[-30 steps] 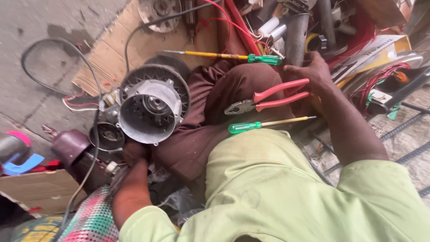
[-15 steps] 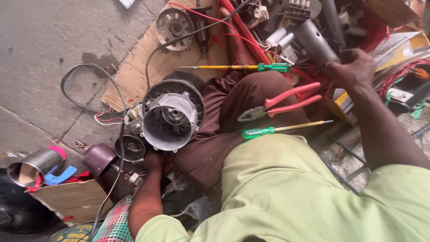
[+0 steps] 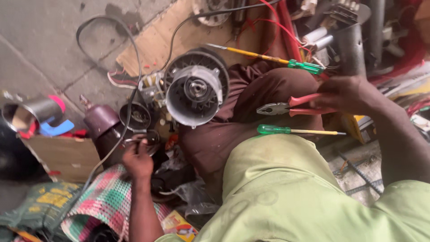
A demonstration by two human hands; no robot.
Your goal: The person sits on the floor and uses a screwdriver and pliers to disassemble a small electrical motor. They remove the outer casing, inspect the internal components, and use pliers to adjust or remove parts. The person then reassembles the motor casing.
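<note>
— What do we see first, going by size?

— The round electric motor [image 3: 195, 89] fills the centre of the frame, its open metal face turned up towards us, resting against the brown-trousered knee. Upper right of it stands a grey metal cylinder [image 3: 351, 45].

— And the hands?

— Our right hand [image 3: 345, 95], right of centre, closes its fingers around the red handles of the pliers [image 3: 291, 106], whose grey nose points left over the thigh. Our left hand [image 3: 138, 159], lower left, lies curled by the small dark parts under the motor (we cannot tell whether it grips anything).

— Smaller things?

— One green-handled screwdriver [image 3: 298, 131] lies on the thigh just below the pliers; another screwdriver [image 3: 273, 59] lies above the knee.
</note>
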